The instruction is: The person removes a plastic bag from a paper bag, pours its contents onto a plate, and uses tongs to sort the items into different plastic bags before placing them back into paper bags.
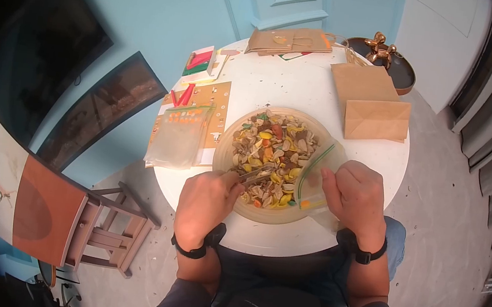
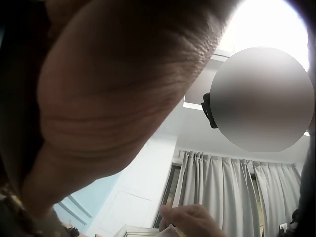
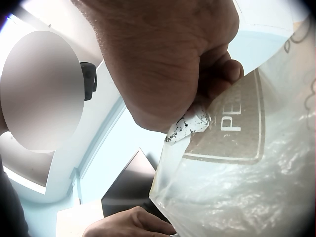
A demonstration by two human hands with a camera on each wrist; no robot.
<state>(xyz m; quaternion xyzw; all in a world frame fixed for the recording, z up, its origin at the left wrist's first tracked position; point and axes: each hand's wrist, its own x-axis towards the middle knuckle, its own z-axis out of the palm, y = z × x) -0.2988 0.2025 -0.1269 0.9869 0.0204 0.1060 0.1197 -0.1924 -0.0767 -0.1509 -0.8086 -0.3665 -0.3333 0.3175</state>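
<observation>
A wide round tray (image 1: pixel 219 178) full of mixed dried pieces (image 1: pixel 277 148), tan, brown, yellow, orange and green, sits at the table's near side. My left hand (image 1: pixel 207 200) grips metal tongs (image 1: pixel 255 175), whose tips reach into the pieces. At the tray's right side my right hand (image 1: pixel 355 196) pinches a translucent zip bag (image 1: pixel 315 182) with a green seal line, tilted over the tray's edge. In the right wrist view the bag (image 3: pixel 237 192) hangs below the fingers and shows a brown printed panel. The left wrist view shows mostly the heel of the left hand (image 2: pixel 108 94).
Zip bags (image 1: pixel 178 137) lie on a patterned brown sheet (image 1: pixel 217 114) at left, near red pieces (image 1: pixel 185 94). Brown paper bags (image 1: pixel 377 120) lie at right, and brown packets (image 1: pixel 289 40) at the back. Behind stands a dark tray (image 1: pixel 403 74) with a gold figurine (image 1: pixel 380 50).
</observation>
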